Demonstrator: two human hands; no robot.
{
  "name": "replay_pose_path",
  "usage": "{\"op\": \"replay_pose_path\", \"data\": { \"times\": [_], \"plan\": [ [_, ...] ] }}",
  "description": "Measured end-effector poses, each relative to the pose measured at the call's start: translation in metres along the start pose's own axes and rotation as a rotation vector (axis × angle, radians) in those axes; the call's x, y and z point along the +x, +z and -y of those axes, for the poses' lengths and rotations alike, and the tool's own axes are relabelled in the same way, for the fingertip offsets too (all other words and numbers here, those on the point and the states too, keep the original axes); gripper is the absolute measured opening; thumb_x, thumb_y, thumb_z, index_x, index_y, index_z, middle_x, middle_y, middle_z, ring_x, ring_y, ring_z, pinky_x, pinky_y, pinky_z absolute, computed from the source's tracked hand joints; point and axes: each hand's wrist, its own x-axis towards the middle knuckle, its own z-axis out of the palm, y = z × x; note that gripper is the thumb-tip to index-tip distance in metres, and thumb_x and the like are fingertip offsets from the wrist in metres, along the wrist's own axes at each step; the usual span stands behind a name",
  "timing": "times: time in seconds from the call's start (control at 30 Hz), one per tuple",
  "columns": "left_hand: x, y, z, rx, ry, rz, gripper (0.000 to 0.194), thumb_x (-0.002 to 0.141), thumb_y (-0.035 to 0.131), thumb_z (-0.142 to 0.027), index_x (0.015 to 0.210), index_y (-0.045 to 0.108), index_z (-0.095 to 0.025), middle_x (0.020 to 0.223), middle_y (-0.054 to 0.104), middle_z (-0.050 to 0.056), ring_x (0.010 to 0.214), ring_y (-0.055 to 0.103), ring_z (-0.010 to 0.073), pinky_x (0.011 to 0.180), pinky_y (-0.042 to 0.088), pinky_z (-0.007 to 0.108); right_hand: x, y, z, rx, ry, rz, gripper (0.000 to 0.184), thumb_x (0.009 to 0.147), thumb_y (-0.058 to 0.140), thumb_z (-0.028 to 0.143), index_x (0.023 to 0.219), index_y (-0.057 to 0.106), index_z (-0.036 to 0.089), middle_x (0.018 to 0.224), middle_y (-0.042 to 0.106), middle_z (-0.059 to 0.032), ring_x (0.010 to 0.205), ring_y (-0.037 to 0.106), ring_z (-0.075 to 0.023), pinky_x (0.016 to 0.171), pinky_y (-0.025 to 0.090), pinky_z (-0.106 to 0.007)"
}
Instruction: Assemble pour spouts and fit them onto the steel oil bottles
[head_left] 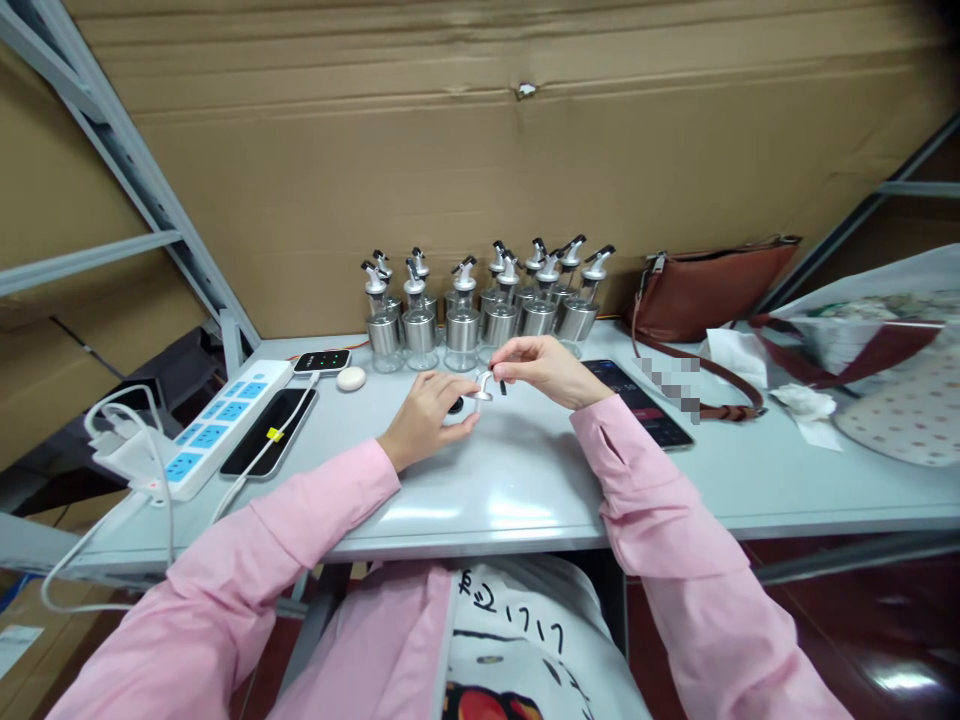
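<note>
Over the table's middle, my left hand (427, 415) pinches a white pourer spout (484, 394) between thumb and fingers. Close to its upper end is my right hand (546, 369), its fingertips closed on a small black piece (503, 387). Whether that piece touches the spout, I cannot tell. Partly hidden behind my left fingers, a small round black part (454, 405) lies on the table. Just beyond my hands stand several glass oil bottles (461, 335) with steel sleeves, each topped by a white spout with a black flap.
On the left lie a power strip (225, 425), a phone (262, 440) with a cable across it, a small display device (322, 361) and a round white case (351, 378). To the right are a tablet (652, 415), a brown bag (712, 290) and crumpled tissue (802, 402). Cardboard (450, 170) backs the table.
</note>
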Motion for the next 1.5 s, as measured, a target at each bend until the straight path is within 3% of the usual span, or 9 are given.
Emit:
{"op": "replay_pose_path", "data": {
  "times": [0.43, 0.63, 0.83, 1.0, 1.2, 1.5],
  "plan": [
    [0.0, -0.001, 0.001, 0.009, 0.044, -0.004, 0.022, 0.089, 0.05, -0.027, 0.109, 0.048, -0.019, 0.1, 0.065, 0.006, 0.091, 0.06, 0.0185, 0.083, 0.041, 0.034, 0.003, 0.003, -0.005, 0.081, -0.015, -0.012, 0.024, 0.055, 0.081, 0.031, 0.069, 0.07, 0.015, 0.058, 0.061, 0.002, 0.054, 0.05, -0.0087, 0.056, 0.04, -0.026],
    [0.0, -0.002, 0.0, 0.047, 0.067, -0.02, 0.024, 0.09, 0.049, -0.027, 0.113, 0.048, -0.02, 0.101, 0.064, 0.007, 0.092, 0.06, 0.0188, 0.082, 0.042, 0.034, 0.003, 0.01, -0.004, 0.203, -0.003, 0.007, 0.033, 0.05, 0.085, 0.033, 0.07, 0.065, 0.017, 0.06, 0.059, 0.004, 0.054, 0.05, -0.0078, 0.057, 0.041, -0.024],
    [0.0, -0.003, 0.001, 0.086, 0.058, -0.078, 0.025, 0.092, 0.046, -0.027, 0.116, 0.047, -0.02, 0.104, 0.063, 0.008, 0.093, 0.059, 0.0191, 0.084, 0.04, 0.035, 0.003, 0.017, -0.006, 0.349, 0.064, 0.07, 0.046, 0.064, 0.07, 0.058, 0.09, 0.065, 0.021, 0.08, 0.062, -0.0005, 0.067, 0.058, -0.0108, 0.067, 0.048, -0.027],
    [0.0, -0.003, 0.002, 0.109, 0.036, -0.071, 0.025, 0.092, 0.045, -0.029, 0.116, 0.048, -0.022, 0.103, 0.064, 0.007, 0.093, 0.059, 0.0189, 0.085, 0.039, 0.035, 0.003, 0.02, -0.009, 0.361, 0.123, 0.151, 0.042, 0.07, 0.066, 0.057, 0.08, 0.066, 0.016, 0.077, 0.063, -0.0041, 0.069, 0.056, -0.0121, 0.065, 0.046, -0.026],
    [0.0, -0.003, 0.001, 0.107, 0.042, -0.066, 0.025, 0.093, 0.043, -0.03, 0.116, 0.047, -0.021, 0.105, 0.065, 0.007, 0.094, 0.06, 0.0187, 0.087, 0.038, 0.036, 0.003, 0.021, -0.009, 0.368, 0.115, 0.148, 0.041, 0.064, 0.071, 0.056, 0.075, 0.064, 0.017, 0.086, 0.065, -0.0033, 0.068, 0.055, -0.0108, 0.068, 0.045, -0.027],
    [-0.001, -0.002, 0.0, 0.063, 0.006, -0.041, 0.024, 0.093, 0.045, -0.035, 0.112, 0.047, -0.021, 0.104, 0.066, 0.007, 0.092, 0.061, 0.0185, 0.088, 0.036, 0.036, 0.002, 0.025, -0.008, 0.364, 0.095, 0.144, 0.043, 0.059, 0.074, 0.058, 0.071, 0.066, 0.017, 0.073, 0.065, -0.0012, 0.067, 0.058, -0.0117, 0.069, 0.046, -0.027]
  ]
}}
